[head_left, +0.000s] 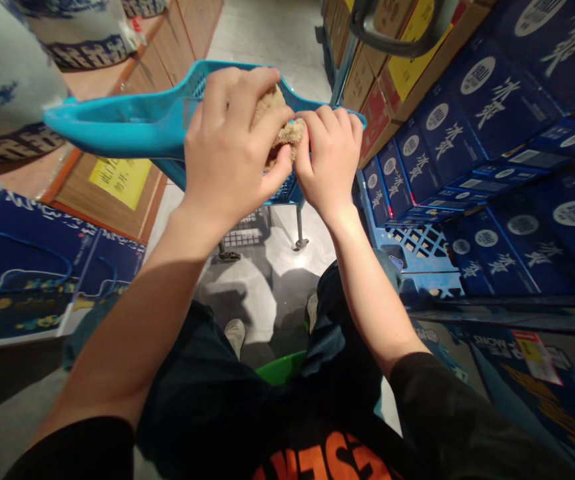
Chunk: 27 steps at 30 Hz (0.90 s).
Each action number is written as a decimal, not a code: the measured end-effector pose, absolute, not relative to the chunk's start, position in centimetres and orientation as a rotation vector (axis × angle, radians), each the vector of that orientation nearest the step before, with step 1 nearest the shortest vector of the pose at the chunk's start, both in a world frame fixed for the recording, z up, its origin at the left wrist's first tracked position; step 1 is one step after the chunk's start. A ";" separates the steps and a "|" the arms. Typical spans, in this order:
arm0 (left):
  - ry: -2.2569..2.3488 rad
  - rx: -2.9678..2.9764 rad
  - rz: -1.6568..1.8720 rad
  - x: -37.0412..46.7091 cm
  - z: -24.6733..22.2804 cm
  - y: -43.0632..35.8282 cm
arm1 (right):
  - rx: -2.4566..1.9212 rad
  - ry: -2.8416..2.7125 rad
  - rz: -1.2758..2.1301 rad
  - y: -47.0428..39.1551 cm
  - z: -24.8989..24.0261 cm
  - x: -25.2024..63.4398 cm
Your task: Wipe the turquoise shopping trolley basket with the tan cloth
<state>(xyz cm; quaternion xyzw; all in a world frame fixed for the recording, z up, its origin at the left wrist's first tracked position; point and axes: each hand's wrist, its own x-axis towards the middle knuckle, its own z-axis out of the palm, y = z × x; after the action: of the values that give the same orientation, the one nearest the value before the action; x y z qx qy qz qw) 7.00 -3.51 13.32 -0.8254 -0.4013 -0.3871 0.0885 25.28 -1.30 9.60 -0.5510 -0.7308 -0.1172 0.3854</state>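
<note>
A blue plastic basket (122, 127) with a long, tapering rim stands in front of me on a wheeled frame with thin metal legs. Above its near edge, both my hands hold a tan, fuzzy, cloth-like bundle (291, 133). My left hand (234, 137) wraps over the bundle from the left, its fingers bent round it. From the right, my right hand (332, 150) pinches the bundle's edge between thumb and fingers. Much of the bundle is hidden behind the left hand, so its full shape cannot be made out.
Stacked dark-blue cartons (482, 100) line the right side, some on a blue plastic crate (417, 247). At left, large patterned jars (84, 30) stand on a wooden cabinet (162, 53), with blue printed bags (22, 267) below. Something green (282, 369) shows between my legs.
</note>
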 end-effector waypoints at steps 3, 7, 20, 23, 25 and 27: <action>-1.232 -2.487 -1.122 6.5 13.6 -3.5 | -1.395 -1.879 -0.293 -1.2 9.8 26.0; -1.239 -2.326 -0.954 1.7 13.1 -0.3 | -1.403 -1.899 -0.289 -1.0 9.8 26.4; -1.234 -2.423 -1.086 1.6 13.3 -0.4 | -1.387 -1.876 -0.304 -0.7 9.3 26.4; -1.214 -2.253 -1.047 -1.8 12.4 1.8 | -1.425 -1.883 -0.307 -0.8 9.5 26.2; -1.220 -2.220 -1.043 -2.0 11.8 2.0 | -1.454 -1.885 -0.306 -0.9 9.6 26.0; -1.155 -2.252 -1.019 -0.8 11.4 1.2 | -1.458 -1.871 -0.317 -0.8 9.6 25.8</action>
<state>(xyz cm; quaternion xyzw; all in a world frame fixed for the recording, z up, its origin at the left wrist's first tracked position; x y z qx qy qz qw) -0.77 1.22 11.36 -0.8079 -0.4144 -0.3654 0.2051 25.83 -0.81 9.58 -0.5672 -0.7278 -0.1233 0.3653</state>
